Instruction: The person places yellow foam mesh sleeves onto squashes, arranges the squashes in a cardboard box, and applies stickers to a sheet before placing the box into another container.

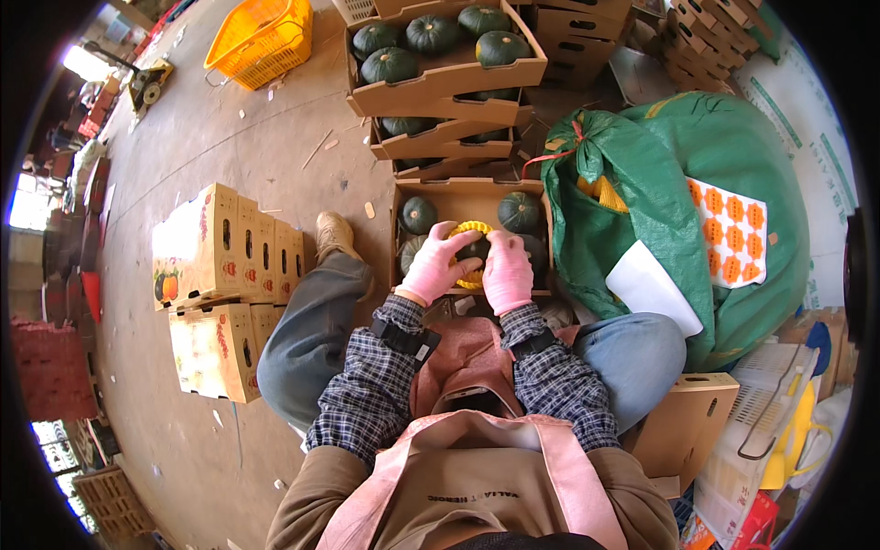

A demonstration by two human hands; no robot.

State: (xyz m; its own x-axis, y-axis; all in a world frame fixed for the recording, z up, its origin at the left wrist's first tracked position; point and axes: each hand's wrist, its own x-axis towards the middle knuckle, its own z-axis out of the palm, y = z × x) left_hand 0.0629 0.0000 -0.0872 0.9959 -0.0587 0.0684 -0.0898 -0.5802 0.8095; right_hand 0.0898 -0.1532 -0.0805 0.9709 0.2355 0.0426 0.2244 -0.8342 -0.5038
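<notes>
Holding a yellow net ring [473, 226] near the middle of the frame, the hands are closed on its two sides. The left hand [432, 263] grips its left side and the right hand [509, 269] grips its right side, both in pink gloves. The ring is over an open brown box [466, 191] with round green pumpkins [419, 214] in it. Something dark shows through the ring. A big green sack [747, 174] sits on the right, with orange stickers [731, 235] on it. A yellow basket [252, 50] is at the upper left.
</notes>
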